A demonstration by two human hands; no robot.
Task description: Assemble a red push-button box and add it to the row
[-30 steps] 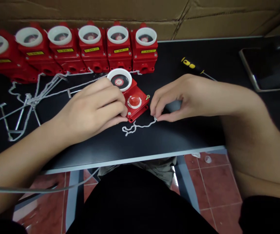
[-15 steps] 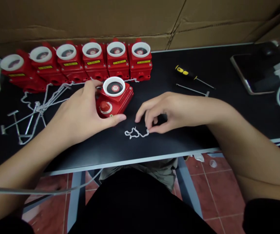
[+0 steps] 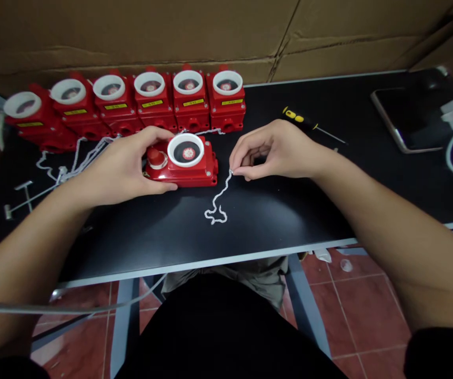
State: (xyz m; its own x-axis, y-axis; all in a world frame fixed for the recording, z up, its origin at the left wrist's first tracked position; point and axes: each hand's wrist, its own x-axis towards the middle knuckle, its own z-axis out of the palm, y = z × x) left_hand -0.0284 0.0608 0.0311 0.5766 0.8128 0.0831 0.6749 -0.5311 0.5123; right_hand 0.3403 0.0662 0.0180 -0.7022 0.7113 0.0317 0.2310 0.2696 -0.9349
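My left hand (image 3: 126,166) grips one end of a red box (image 3: 194,175) that has a white ring round a dark window and a red knob beside it. The box lies on its back on the black table. To its right, my right hand (image 3: 269,150) pinches the end of a thin white chain (image 3: 220,193) between thumb and fingertips. The chain hangs down from the fingers, and its other end lies curled on the table. A gap separates the pinched end from the box.
Several like red boxes (image 3: 151,108) stand in a row along the back. Chains with small metal T-bars (image 3: 24,185) lie at left, partly behind my arm. A black-and-yellow screwdriver (image 3: 299,117) and a phone (image 3: 402,118) lie to the right. Cardboard (image 3: 210,31) rises behind.
My left hand has turned the box so it lies lengthwise, knob to the left. My right hand has lifted the chain's end up and away from me, drawing part of it off the table.
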